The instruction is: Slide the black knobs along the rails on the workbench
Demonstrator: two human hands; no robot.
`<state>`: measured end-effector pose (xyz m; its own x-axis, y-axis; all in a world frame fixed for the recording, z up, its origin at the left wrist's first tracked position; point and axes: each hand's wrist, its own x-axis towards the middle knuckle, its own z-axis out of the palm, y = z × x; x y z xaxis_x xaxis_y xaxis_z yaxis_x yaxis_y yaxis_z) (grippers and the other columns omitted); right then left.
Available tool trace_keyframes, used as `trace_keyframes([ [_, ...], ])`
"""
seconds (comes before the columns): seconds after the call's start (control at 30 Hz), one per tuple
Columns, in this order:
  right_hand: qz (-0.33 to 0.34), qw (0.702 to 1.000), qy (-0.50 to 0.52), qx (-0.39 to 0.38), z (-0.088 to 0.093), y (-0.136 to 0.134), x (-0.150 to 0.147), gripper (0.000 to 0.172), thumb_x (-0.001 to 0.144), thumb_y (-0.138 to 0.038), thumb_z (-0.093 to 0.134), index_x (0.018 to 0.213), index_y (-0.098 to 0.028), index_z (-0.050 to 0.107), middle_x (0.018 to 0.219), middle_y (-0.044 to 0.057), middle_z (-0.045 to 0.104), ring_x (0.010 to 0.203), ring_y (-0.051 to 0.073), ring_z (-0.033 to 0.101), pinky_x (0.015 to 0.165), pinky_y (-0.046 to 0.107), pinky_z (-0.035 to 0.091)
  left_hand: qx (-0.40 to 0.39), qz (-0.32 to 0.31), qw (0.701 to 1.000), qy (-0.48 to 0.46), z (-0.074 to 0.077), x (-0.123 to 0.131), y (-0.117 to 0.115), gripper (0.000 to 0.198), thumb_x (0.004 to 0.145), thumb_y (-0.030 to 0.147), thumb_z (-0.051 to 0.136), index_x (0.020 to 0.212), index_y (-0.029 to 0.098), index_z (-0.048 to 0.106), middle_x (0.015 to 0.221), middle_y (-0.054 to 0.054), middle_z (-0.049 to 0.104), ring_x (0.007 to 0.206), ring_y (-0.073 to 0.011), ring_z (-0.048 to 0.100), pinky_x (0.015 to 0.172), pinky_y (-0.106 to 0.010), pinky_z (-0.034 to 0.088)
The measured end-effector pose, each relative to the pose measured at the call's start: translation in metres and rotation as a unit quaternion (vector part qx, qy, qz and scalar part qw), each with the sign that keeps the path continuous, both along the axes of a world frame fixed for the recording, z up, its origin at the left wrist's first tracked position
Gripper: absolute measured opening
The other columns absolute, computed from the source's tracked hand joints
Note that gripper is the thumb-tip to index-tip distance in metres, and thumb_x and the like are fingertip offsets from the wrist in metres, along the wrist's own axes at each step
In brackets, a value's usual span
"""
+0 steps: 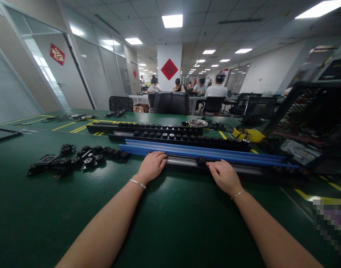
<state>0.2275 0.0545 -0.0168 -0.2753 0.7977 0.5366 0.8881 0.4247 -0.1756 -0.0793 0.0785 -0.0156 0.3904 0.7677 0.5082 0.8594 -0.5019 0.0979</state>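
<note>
A long black rail [184, 161] with a shiny metal strip along its inside lies across the green table in front of me. My left hand [152, 166] is closed over its left end, fingers on the far edge. Toward the rail's middle sits a small round black part [201, 161]. The thumb and forefinger of my right hand [225, 176] are pinched together at that part's right side; the other fingers curl over the rail. Just behind lies a blue rail [198, 150], parallel to the black one.
Two more black rails, a nearer one [181, 138] and a farther one [103, 128], carry rows of small parts. Loose black parts [94, 158] are piled at left. A metal dish [198, 123], yellow tray [248, 135] and open computer case [307, 123] stand beyond or right.
</note>
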Motion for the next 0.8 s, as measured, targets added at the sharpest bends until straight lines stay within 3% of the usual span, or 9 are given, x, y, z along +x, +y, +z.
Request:
trace_keyframes([
  [0.8, 0.032, 0.998, -0.038, -0.037, 0.002, -0.005, -0.017, 0.035, 0.088, -0.03, 0.036, 0.113, -0.025, 0.06, 0.115, 0.005, 0.065, 0.108, 0.02, 0.056, 0.103, 0.051, 0.031, 0.004, 0.0, 1.0, 0.005, 0.0, 0.005, -0.002, 0.035, 0.093, 0.036, 0.034, 0.114, 0.022, 0.059, 0.121, -0.006, 0.06, 0.114, -0.021, 0.052, 0.099, -0.039, 0.039],
])
